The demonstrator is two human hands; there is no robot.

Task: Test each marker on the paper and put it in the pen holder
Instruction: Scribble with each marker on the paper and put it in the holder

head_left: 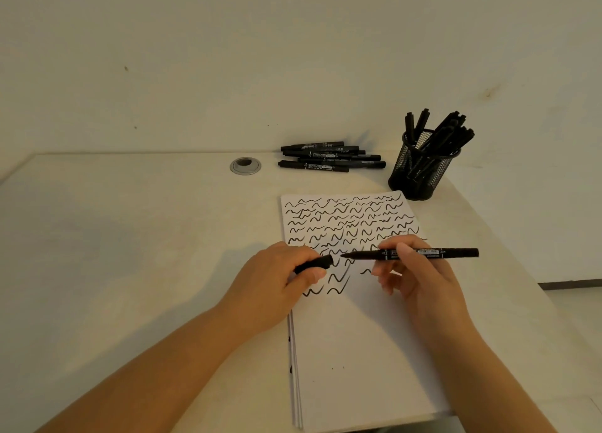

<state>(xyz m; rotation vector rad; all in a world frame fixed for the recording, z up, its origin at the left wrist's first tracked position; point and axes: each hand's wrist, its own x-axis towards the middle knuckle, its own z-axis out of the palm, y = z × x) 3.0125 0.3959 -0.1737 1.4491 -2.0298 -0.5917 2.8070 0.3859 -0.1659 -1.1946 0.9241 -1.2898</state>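
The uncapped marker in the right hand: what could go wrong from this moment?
Its bare tip faces the cap in the left hand; a missed recapping could ink those fingers. The marker in the right hand hangs above the paper, so a slip may leave a stray mark. The pen holder looks crowded, so insertion might jam.

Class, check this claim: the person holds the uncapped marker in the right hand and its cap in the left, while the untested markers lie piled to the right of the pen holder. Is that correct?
Not quite. The head view shows the pile of markers to the left of the pen holder, not the right. The rest stands: the right hand holds the uncapped marker, the left hand its cap.
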